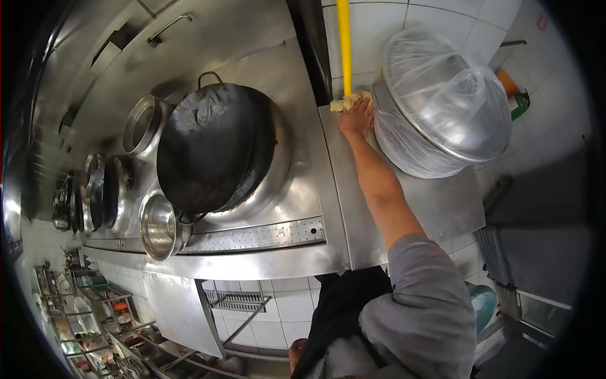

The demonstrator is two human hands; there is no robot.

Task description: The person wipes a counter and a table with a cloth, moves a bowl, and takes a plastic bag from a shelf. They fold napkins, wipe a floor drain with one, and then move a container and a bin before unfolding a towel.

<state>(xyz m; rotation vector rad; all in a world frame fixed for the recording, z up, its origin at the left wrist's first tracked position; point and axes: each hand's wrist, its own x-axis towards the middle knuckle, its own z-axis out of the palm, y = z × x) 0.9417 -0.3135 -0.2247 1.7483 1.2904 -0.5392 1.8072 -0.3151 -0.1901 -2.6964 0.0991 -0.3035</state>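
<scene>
My right hand (358,118) reaches to the back of the steel counter (363,208) and presses on a crumpled yellowish cloth (346,102), its fingers over the cloth. The cloth lies at the foot of a yellow pipe (344,47) by the tiled wall. Just right of the hand stands a large steel pot with a lid (442,107), wrapped in clear plastic. Low in the view, my left hand (297,351) hangs beside the dark apron; only a small part of it shows, and its fingers cannot be made out.
A big black wok (205,148) sits on the steel range to the left, with a steel bowl (158,225) near its front edge. More pans (117,189) stand farther left. Shelves with kitchen items (79,316) are at the lower left.
</scene>
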